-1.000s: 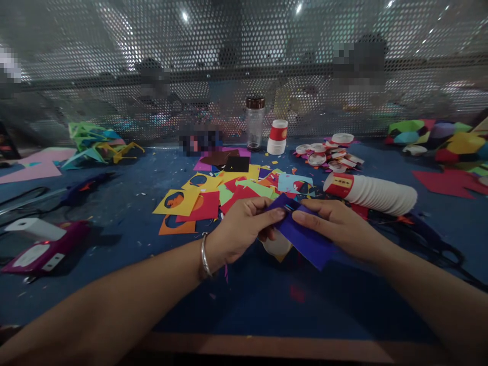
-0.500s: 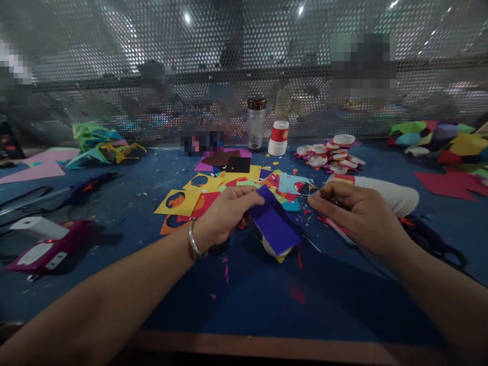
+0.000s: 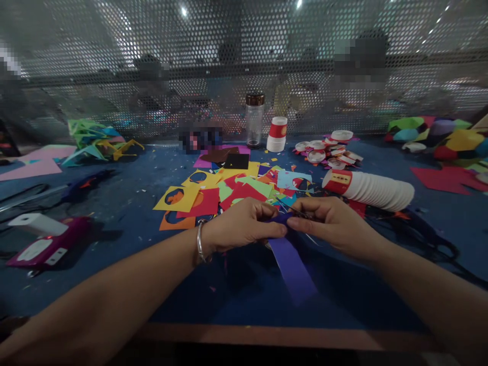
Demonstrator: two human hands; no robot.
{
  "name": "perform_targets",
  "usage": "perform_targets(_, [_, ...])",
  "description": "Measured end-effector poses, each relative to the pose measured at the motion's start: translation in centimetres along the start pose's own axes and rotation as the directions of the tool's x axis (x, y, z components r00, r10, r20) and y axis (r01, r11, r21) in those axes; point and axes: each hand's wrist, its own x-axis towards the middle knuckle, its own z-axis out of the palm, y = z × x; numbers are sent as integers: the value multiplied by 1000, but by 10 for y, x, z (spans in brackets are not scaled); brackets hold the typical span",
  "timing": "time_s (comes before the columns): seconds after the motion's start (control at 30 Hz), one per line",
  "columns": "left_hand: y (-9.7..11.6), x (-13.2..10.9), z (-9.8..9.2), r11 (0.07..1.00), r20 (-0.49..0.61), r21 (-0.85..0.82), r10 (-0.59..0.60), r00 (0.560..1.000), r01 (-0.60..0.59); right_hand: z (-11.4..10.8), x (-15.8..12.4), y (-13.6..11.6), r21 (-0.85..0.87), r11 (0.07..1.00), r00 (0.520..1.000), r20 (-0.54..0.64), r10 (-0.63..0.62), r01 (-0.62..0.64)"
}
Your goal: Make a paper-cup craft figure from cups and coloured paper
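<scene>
My left hand [image 3: 240, 226] is closed in a pinch on the top edge of a purple paper sheet [image 3: 293, 264], which hangs down towards me over the blue table [image 3: 236, 300]. My right hand [image 3: 335, 223] meets it from the right, fingers closed on a thin metal tool [image 3: 295, 212] that looks like small scissors, its tips at the paper's top edge. A bangle sits on my left wrist. Whether the right fingers also touch the paper is hidden.
Coloured paper squares with round cut-outs [image 3: 208, 198] lie just beyond my hands. A stack of paper cups [image 3: 371, 189] lies on its side at right, with black scissors [image 3: 438, 241] near it. Upright cups [image 3: 276, 134], a glass jar [image 3: 254, 119], a magenta device [image 3: 46, 244] and a perforated screen [image 3: 152, 61] surround.
My right hand let go of the purple paper, moved right to take up the thin metal tool, then came back to the paper. The sheet now hangs lower, towards me.
</scene>
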Motion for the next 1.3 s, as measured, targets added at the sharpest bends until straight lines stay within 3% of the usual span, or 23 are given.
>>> perform_targets(0.1, [-4,1,0,997,-11,-77,11,1000,-12,1,0,1,24,1000,1000,9,7,-7])
perform_targets(0.23, [-11,5,0,979,-114,-183,67,991,-87,-1,-1,2,-11,1000,1000,-13,1,-1])
perform_targets(0.5, [-20,8,10,985,-144,-111,113,983,-130,2,-1,3,-48,996,997,9,-74,74])
perform_targets(0.73, [-17,6,18,928,-115,-372,-34,993,-11,7,-1,6,23,995,996,0,-93,93])
perform_targets(0.9, [-14,5,18,889,-67,-442,-169,983,122,14,-5,7,18,994,995,12,-104,104])
perform_targets(1.1, [-4,-1,12,952,73,-246,-170,983,183,11,-2,8,13,995,995,-24,-96,96])
perform_targets(1.2, [-1,1,-6,992,-87,-106,-77,993,67,5,2,10,93,994,987,-157,-43,58])
perform_targets(1.3, [-1,7,-40,959,-298,284,91,950,-3,2,4,12,213,977,969,-242,51,2])
